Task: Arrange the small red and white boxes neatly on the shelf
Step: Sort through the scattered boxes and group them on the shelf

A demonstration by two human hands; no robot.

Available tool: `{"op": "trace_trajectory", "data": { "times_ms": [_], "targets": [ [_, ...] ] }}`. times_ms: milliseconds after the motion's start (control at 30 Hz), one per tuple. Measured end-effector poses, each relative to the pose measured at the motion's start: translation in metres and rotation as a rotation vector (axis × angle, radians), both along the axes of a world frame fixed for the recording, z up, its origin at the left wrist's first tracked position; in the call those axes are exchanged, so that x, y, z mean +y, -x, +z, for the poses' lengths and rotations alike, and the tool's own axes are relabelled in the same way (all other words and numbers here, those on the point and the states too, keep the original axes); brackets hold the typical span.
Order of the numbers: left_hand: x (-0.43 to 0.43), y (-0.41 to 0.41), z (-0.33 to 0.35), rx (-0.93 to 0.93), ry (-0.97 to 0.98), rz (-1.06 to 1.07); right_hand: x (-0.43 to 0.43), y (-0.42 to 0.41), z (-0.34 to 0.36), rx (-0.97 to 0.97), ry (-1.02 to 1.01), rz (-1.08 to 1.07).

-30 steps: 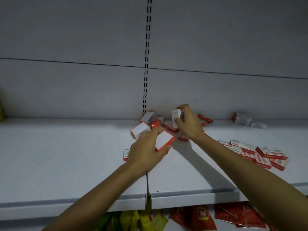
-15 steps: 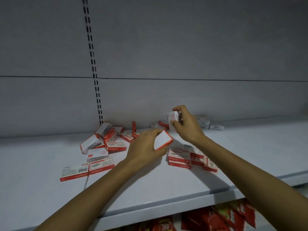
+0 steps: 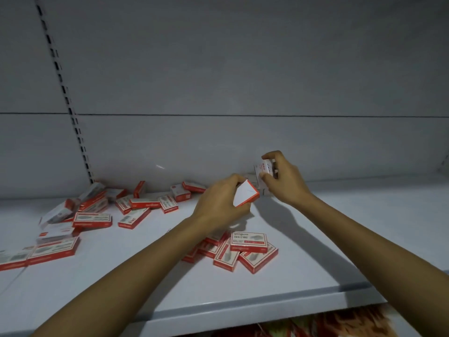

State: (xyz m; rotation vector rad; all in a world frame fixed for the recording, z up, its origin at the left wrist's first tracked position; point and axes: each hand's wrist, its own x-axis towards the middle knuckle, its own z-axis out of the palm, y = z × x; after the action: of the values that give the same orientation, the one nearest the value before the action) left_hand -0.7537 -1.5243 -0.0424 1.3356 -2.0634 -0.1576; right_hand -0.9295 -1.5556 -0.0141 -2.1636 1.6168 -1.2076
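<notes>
1. The left hand grips a small box by its edges. The box is tilted above the shelf, with its plain white face and red rim towards the camera.
2. The right hand pinches an upright box close to the back panel. It may be holding more than one, since the fingers cover most of it.
3. A cluster of boxes lies overlapping near the shelf's front, partly hidden under the left forearm.
4. Scattered boxes lie in disorder at the left, some flat and some on edge. The leftmost are blurred and cut off by the frame.
5. Below the shelf edge, red and yellow packets show only as a blur.
</notes>
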Motion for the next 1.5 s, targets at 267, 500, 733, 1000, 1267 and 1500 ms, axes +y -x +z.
{"op": "trace_trajectory", "data": {
  "times_ms": [267, 500, 733, 1000, 1267, 1500],
  "targets": [
    [-0.012, 0.065, 0.002, -0.096, 0.004, 0.035, -0.024, 0.081, -0.009, -0.019, -0.067, -0.02],
    [-0.019, 0.079, 0.001, -0.179, -0.012, 0.088, -0.046, 0.1, -0.023, -0.093, -0.143, -0.03],
    [-0.017, 0.073, -0.002, -0.185, -0.02, 0.148, -0.067, 0.09, -0.031, -0.136, -0.206, -0.025],
    [-0.012, 0.07, -0.001, -0.149, -0.008, 0.174, -0.095, 0.069, -0.038, -0.371, -0.36, -0.038],
    [-0.01, 0.074, -0.002, -0.133, 0.01, 0.181, -0.113, 0.074, -0.067, -0.189, -0.429, -0.123],
    [-0.013, 0.082, -0.009, -0.139, 0.022, 0.163, -0.111, 0.072, -0.074, 0.134, -0.402, -0.144]
  ]
}}
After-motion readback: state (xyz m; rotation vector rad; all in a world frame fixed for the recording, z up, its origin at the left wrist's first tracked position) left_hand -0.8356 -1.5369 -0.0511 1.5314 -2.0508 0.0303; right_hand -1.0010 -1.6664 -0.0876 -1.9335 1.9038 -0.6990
